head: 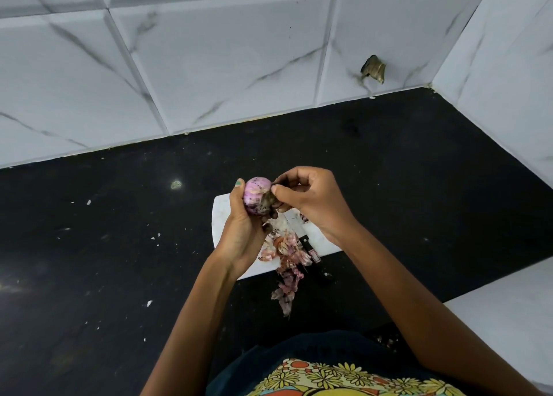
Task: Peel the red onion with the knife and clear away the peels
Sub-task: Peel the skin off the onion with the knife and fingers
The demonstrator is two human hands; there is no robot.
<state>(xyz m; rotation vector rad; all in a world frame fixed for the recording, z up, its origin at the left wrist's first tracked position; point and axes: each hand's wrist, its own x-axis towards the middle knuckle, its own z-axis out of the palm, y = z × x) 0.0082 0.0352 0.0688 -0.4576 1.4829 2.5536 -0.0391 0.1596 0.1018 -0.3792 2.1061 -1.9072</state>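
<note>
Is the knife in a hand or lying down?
Lying down: the knife rests on the white board beside the peels, while both hands work the onion.

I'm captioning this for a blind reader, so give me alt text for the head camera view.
A person's left hand holds a red onion while the right hand pinches off its skin, above a white cutting board on a black countertop. A knife and a pile of peels lie on the board.

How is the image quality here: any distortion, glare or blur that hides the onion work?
Head view: wide-angle bending curves the tile lines; a small glare spot sits on the black counter; light is even and soft; the red onion and both hands are reasonably sharp, the knife partly hidden.
</note>
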